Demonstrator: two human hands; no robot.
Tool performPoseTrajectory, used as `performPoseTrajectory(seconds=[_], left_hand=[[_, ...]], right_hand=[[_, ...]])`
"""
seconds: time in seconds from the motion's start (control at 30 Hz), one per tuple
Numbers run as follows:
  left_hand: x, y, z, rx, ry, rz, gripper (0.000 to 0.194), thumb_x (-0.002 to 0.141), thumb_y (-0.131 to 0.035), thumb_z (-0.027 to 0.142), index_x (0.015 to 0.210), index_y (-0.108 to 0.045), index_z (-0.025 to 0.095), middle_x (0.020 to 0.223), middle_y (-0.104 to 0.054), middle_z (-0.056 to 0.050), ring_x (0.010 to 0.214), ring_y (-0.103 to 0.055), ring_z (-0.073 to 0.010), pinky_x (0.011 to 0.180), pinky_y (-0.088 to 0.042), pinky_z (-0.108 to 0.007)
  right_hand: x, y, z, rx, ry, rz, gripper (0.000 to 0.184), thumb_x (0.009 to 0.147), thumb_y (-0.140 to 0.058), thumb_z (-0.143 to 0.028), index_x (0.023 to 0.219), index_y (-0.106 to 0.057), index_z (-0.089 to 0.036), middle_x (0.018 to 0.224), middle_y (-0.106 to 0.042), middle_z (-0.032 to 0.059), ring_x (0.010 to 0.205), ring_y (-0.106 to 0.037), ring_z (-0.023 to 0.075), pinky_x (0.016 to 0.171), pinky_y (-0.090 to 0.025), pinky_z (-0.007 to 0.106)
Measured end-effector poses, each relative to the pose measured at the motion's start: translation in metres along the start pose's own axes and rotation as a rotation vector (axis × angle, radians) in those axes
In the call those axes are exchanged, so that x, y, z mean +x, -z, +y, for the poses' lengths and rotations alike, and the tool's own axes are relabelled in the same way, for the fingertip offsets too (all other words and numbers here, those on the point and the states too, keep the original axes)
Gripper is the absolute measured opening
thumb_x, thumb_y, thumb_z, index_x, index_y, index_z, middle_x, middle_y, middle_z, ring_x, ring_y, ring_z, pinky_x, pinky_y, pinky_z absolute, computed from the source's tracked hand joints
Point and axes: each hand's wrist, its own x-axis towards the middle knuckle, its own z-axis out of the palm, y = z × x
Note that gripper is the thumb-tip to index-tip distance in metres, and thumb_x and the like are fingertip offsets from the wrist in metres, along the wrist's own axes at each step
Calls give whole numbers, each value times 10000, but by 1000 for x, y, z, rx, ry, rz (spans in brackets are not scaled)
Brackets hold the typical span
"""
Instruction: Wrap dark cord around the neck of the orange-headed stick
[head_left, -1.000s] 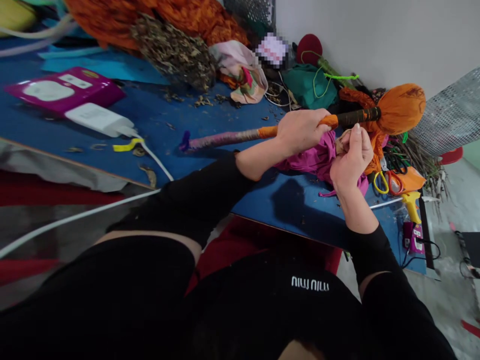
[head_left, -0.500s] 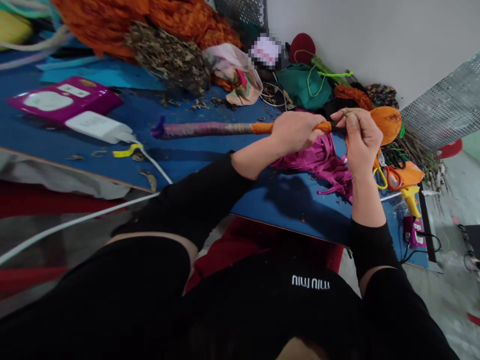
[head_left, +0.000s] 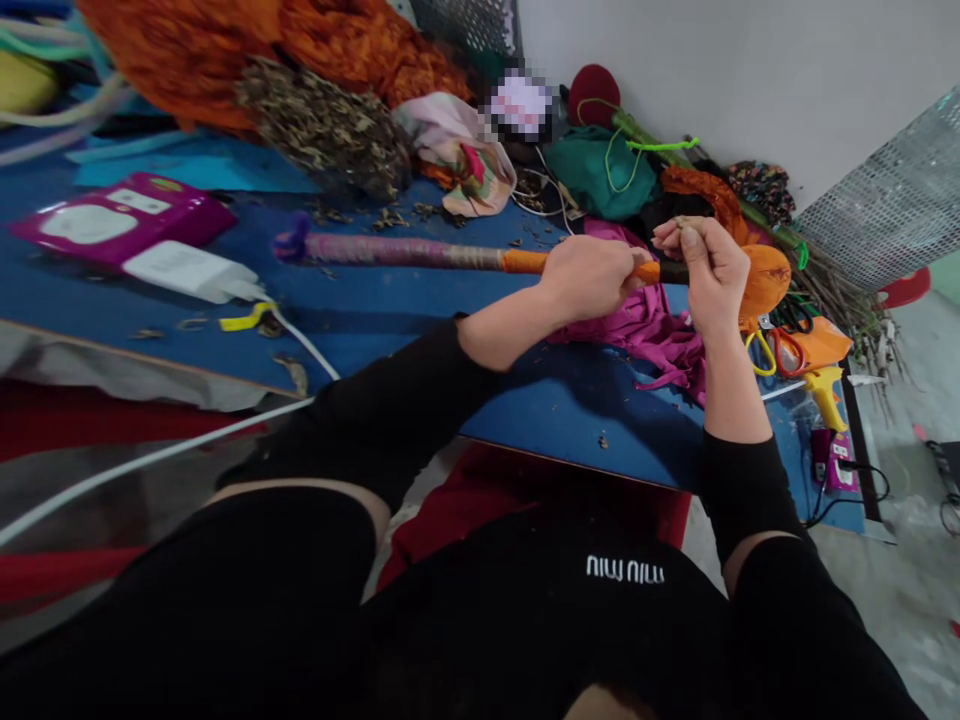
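Observation:
My left hand (head_left: 589, 275) is wrapped round a cloth-wound stick (head_left: 420, 252), which lies level above the table. Its left half is purple and grey with a dark violet tuft at the tip. Orange wrapping shows on both sides of my fist, and a dark band follows it. At the right end is a rounded orange cloth head (head_left: 766, 275). My right hand (head_left: 712, 270) is closed in a pinch over the dark band. Something small and brownish shows at its fingertips, too small to name. Below the stick lies crumpled magenta cloth (head_left: 652, 335).
Scissors (head_left: 761, 352), a yellow glue gun (head_left: 826, 398) and a power strip (head_left: 834, 460) sit at the right of the blue table (head_left: 525, 410). Dried leaves (head_left: 322, 130), orange fabric (head_left: 187, 50) and a purple packet (head_left: 124, 222) lie left. A white cable (head_left: 187, 450) crosses the front edge.
The stick has swung from a slant to nearly level, its head coming lower. My right hand has moved up and over the dark band. My left hand keeps its hold.

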Motion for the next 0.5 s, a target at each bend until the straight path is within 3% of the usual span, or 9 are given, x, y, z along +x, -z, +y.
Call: performPoseTrajectory(seconds=[0.1,0.23,0.4,0.5], left_hand=[[-3,5,5,37,-38,-43,481,1074,-473,306,1478,-707,186,1375,-804,-144,1257,-772,-391,908,-560,-417],[-6,7,10,92,-91,-28,461,1080,-447,252,1457,-693,154,1329,-809,-158,1226,-783,-380,871,-560,-410],[-7,1,11,161,-111,14,538,1112,-433,266,1641,-530,257,1268,-822,-120,1105,-805,-314,767,-529,-358],[-6,-2,10,189,-167,41,540,1104,-399,202,1604,-563,321,1240,-819,-84,1075,-792,-275,743,-500,-334]], right_hand=[[0,-1,8,-44,-61,31,615,1000,-549,-846,958,-728,-259,1044,-795,32,984,-774,188,960,-666,398],[0,1,21,-11,-156,61,663,934,-574,-911,925,-707,-262,1025,-804,30,947,-773,177,918,-661,370],[1,6,25,-43,-219,65,661,926,-605,-899,874,-707,-249,972,-812,36,891,-755,172,890,-647,366],[1,6,26,-31,-240,42,655,919,-620,-896,886,-717,-250,955,-811,35,876,-752,173,883,-646,364]])
